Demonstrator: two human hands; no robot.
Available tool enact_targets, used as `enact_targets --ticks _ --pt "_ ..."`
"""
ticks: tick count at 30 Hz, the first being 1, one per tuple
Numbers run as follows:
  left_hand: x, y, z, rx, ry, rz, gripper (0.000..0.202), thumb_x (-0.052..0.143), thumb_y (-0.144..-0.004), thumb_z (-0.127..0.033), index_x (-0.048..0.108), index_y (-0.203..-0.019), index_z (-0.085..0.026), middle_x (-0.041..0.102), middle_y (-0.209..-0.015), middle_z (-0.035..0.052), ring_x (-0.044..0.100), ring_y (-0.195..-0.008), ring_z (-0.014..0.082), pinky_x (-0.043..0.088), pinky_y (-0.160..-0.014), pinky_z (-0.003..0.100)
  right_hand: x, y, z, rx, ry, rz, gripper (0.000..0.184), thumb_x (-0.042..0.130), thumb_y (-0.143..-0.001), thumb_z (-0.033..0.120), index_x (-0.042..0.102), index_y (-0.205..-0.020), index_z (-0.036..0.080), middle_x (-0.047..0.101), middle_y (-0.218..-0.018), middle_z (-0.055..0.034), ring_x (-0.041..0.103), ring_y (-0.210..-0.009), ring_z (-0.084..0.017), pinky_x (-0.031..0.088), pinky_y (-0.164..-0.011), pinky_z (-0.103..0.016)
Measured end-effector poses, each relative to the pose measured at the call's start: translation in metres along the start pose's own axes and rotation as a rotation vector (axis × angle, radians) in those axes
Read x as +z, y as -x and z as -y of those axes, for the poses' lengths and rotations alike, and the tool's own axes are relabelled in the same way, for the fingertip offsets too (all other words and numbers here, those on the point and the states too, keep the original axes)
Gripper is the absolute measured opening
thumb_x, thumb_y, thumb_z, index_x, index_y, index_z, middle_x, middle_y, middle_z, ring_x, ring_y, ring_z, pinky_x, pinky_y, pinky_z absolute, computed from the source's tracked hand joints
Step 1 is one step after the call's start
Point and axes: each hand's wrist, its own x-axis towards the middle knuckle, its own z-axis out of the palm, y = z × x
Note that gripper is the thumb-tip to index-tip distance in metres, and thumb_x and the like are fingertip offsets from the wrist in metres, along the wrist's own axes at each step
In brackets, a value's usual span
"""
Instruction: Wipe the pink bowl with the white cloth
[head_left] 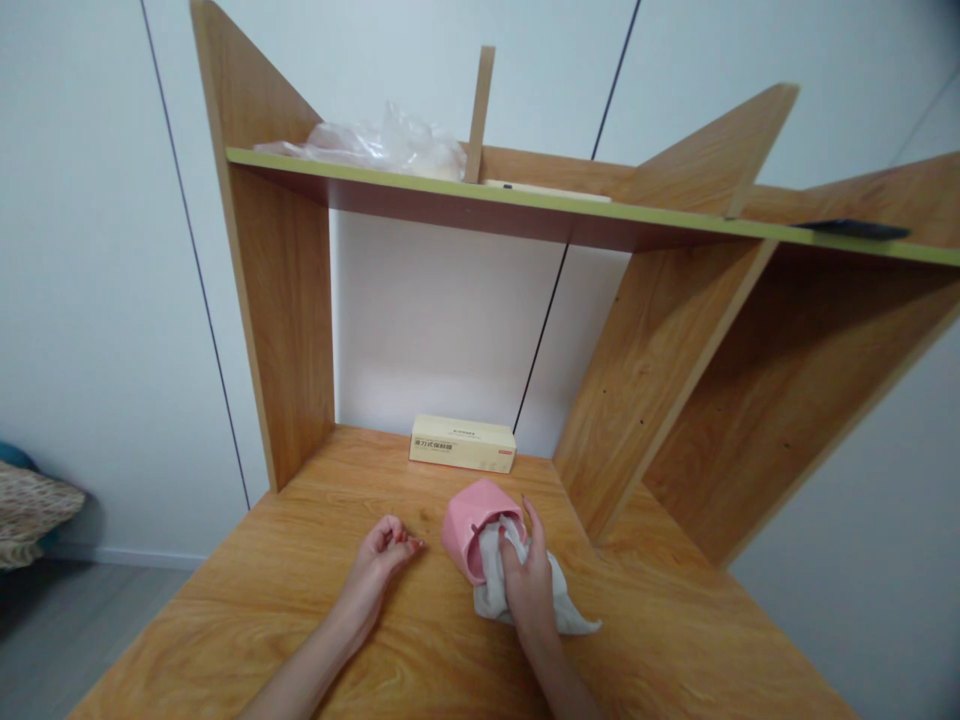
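Observation:
A pink cup (469,520) lies tipped on its side on the wooden desk (300,560), its mouth turned toward me. My right hand (529,585) grips a white cloth (559,605) and presses part of it into the cup's mouth. My left hand (382,555) rests on the desk just left of the cup, fingers curled in loosely, holding nothing and not touching the cup.
A cream-coloured box (463,443) lies at the back of the desk against the white wall. Wooden side panels rise left and right. The upper shelf (525,200) carries a clear plastic bag (382,145) and a dark flat object (855,229).

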Motion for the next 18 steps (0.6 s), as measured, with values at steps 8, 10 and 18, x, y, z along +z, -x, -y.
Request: enact_targets --ticks 8,10,18 --pt "0.007 0.006 -0.006 -0.008 0.083 -0.013 0.031 0.07 -0.056 -0.021 0.04 -0.058 -0.018 0.051 -0.061 -0.0051 0.054 -0.066 0.0118 0.043 -0.07 0.024 0.0 0.0 0.001 0.007 -0.013 -0.011 0.053 0.046 -0.072 0.027 0.038 -0.125 0.019 0.054 -0.118 -0.0092 0.051 -0.107 -0.023 0.039 -0.089 -0.037" --pt "0.009 0.008 -0.008 -0.009 0.123 -0.009 0.031 0.07 -0.055 -0.02 0.04 -0.058 -0.018 0.055 -0.068 -0.0036 0.056 -0.07 0.0123 0.044 -0.075 0.027 0.0 0.0 0.001 0.016 -0.007 -0.002 0.054 0.045 -0.073 0.027 0.037 -0.126 0.02 0.052 -0.12 -0.0091 0.049 -0.109 -0.022 0.038 -0.09 -0.037" --pt "0.009 0.008 -0.008 -0.026 0.124 -0.016 0.027 0.069 -0.052 -0.017 0.042 -0.058 -0.018 0.058 -0.074 -0.0013 0.058 -0.072 0.0141 0.045 -0.078 0.03 0.0 0.0 -0.001 -0.013 -0.018 -0.004 0.054 0.045 -0.073 0.028 0.037 -0.125 0.019 0.052 -0.119 -0.0097 0.047 -0.11 -0.024 0.037 -0.091 -0.04"
